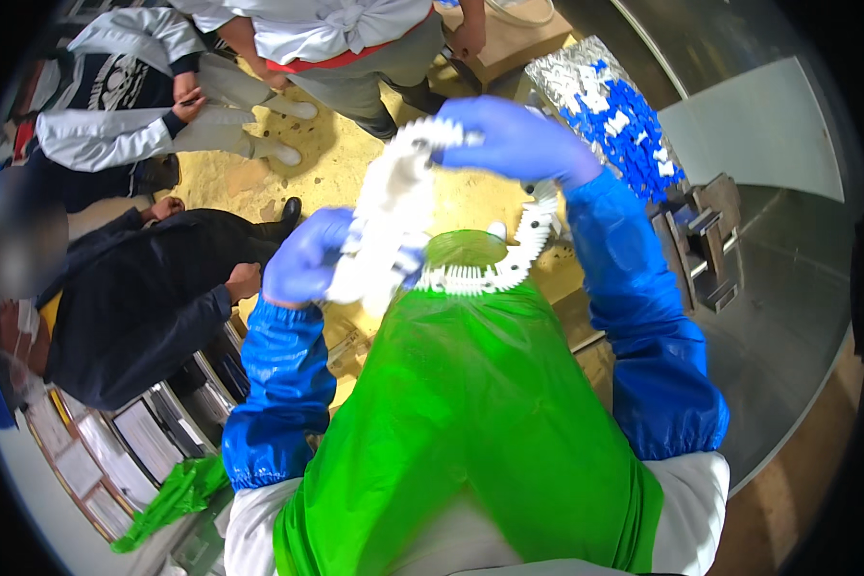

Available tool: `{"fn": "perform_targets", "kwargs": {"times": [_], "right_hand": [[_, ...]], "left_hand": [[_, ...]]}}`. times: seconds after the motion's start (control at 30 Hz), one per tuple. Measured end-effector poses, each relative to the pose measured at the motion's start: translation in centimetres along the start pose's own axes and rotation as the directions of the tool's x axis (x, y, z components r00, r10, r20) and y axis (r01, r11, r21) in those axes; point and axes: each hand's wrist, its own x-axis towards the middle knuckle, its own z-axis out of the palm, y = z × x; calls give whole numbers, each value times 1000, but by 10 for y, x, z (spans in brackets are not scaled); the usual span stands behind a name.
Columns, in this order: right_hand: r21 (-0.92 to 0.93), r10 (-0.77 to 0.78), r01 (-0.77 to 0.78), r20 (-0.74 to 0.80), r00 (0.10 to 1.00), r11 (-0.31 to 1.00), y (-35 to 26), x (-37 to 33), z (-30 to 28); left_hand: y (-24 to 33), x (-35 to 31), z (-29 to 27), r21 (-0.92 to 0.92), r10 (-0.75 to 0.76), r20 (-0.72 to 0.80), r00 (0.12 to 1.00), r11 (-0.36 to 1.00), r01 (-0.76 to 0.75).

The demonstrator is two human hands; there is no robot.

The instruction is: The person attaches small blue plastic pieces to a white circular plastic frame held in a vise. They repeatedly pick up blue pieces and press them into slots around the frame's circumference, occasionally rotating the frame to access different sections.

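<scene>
A white plastic chain of toothed links (384,216) hangs between my hands in front of me, partly blurred and washed out by glare. My left hand (307,257), in a violet-blue glove, is closed on its left side. Farther up and to the right, my right hand (518,142), gloved alike, grips the chain's upper end, fingers pointing left. A lower stretch of toothed links (480,278) curves round at the top of my green apron (461,384) and up beneath my right wrist. Blue sleeves cover both forearms.
To the right is a steel table (778,288) with a metal fixture (706,240) and a heap of small blue and white pieces (624,120). Several people stand ahead and left. Papers (144,437) and green plastic sheeting (178,494) lie at lower left.
</scene>
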Motion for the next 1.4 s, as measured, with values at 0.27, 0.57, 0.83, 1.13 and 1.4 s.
{"fn": "perform_targets", "kwargs": {"times": [0.27,0.57,0.83,1.13,1.4], "right_hand": [[589,78,-225,264,961,776,-11,-43,71],[889,356,-97,-77,931,447,-37,-8,77],[984,118,85,-104,988,154,-43,56,79],[976,79,5,-23,997,216,-82,85,73],[986,-808,-132,158,567,101,-47,131,33]], "left_hand": [[-84,-64,-120,-254,79,-342,936,952,-173],[-60,-47,-125,275,241,-304,922,948,-157],[-161,-61,-156,145,328,-839,435,904,-403],[-319,-57,-124,-397,-356,-797,488,918,22],[-325,12,-113,36,186,-824,535,960,-279]]}}
